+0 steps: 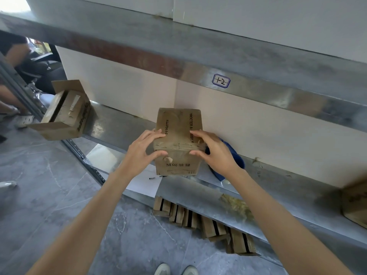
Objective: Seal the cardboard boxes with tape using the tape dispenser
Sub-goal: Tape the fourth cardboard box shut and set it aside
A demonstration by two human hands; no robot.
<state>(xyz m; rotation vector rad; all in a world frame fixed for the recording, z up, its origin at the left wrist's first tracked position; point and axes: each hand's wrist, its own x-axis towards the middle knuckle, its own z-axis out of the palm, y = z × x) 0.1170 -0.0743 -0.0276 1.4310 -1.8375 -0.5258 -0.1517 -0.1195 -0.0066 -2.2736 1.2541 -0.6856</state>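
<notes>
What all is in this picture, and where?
shelf: one, grey metal, across the middle
closed box: one, brown, on shelf, centre
open box: one, brown, shelf's left end
cut-off box: one, brown, right edge
folded cardboard: several, brown, floor under shelf
blue thing: one, right of closed box, unclear what
paper: one, white, on shelf
label: one, white and blue, upper rail
shoes: two, grey, bottom edge
left hand: holds closed box
right hand: holds closed box

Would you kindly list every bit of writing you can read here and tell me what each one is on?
"1-2", handwritten: sticker on the upper shelf rail.
"ROCTER &": top of the closed box, partly under the right hand.
Digits beside it: too blurred.
Chinese characters on its front: upside down, not readable.
Bold print on the open box: blurred.
</notes>
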